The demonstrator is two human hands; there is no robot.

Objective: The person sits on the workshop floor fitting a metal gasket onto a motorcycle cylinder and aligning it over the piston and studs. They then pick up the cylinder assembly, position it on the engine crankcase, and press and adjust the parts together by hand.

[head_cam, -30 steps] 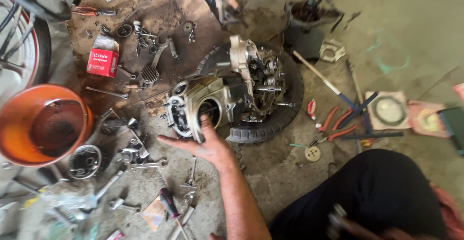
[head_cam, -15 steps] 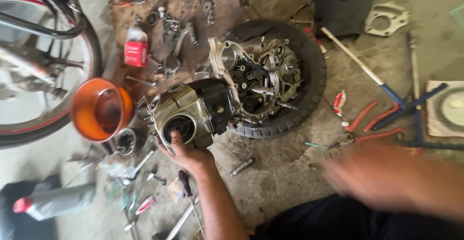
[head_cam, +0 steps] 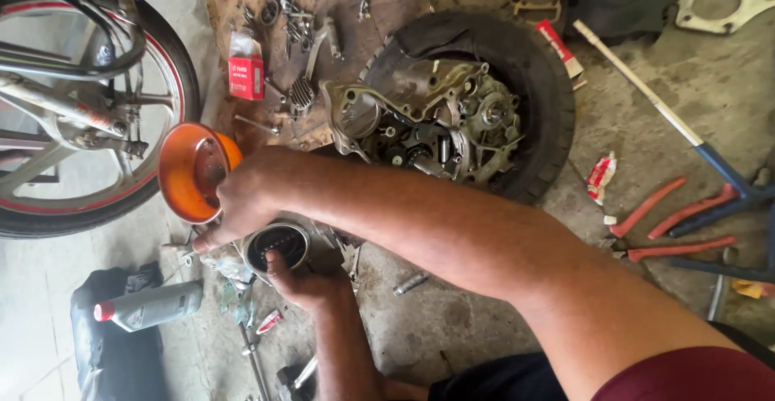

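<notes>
Orange bowl (head_cam: 192, 171). Red box (head_cam: 245, 74) with a white top. Black tyre (head_cam: 539, 86) around grey, oily engine (head_cam: 428, 123). Red-handled pliers (head_cam: 670, 215). White bottle (head_cam: 153, 306) with red cap. Wheel (head_cam: 105, 119) black, with a red rim stripe. Maroon sleeve (head_cam: 694, 377). Floor (head_cam: 452, 320) grey, stained.

a round metal engine cylinder (head_cam: 277, 245), bore facing up, is sitting between the left hand (head_cam: 303, 284) and right hand (head_cam: 242, 199).

I have one view only, from the head-worn camera, so no second view overlaps it. It looks steeply down onto the workshop floor (head_cam: 452, 328) from close range. My right hand (head_cam: 246, 199) and left hand (head_cam: 303, 284) sit left of centre; the engine block (head_cam: 428, 127) lies beyond them, near the top.
</notes>
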